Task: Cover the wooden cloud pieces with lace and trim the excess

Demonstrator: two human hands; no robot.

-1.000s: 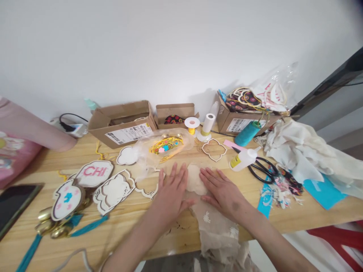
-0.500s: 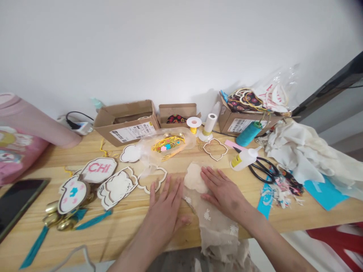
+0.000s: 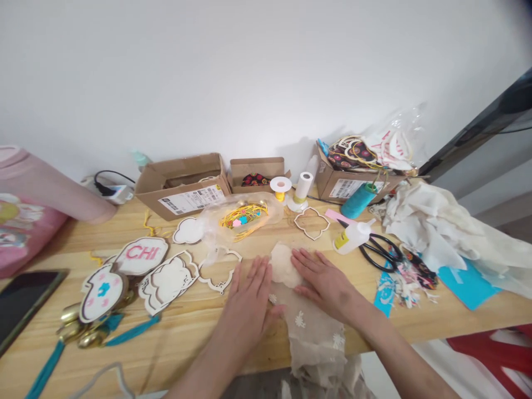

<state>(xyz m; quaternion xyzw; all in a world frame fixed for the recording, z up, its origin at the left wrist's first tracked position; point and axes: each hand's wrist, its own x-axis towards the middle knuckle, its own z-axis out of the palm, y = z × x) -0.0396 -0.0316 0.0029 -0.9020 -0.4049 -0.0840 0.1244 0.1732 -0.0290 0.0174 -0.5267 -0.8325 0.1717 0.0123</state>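
Seen from above, two bare forearms reach in from the near edge over a wooden table (image 3: 199, 332), angled toward each other. Both hands are palm down, their fingers extended and pointing to the far side, and neither grips anything. The left hand (image 3: 250, 293) lies flat, its fingers slightly fanned and its thumb pointing right, toward the edge of a strip of sheer fabric (image 3: 305, 307). The right hand (image 3: 326, 280) slants leftward, fingers close together, fingertips resting on the right side of a pale scalloped piece (image 3: 283, 266) and thumb over the fabric. That piece sits between the hands, at the fabric's far end; the strip runs nearer from it and drops over the table's near edge. Left of the left fingertips lies a thin scalloped frame (image 3: 214, 287); farther right is a glue bottle (image 3: 352, 238) with a yellow label.
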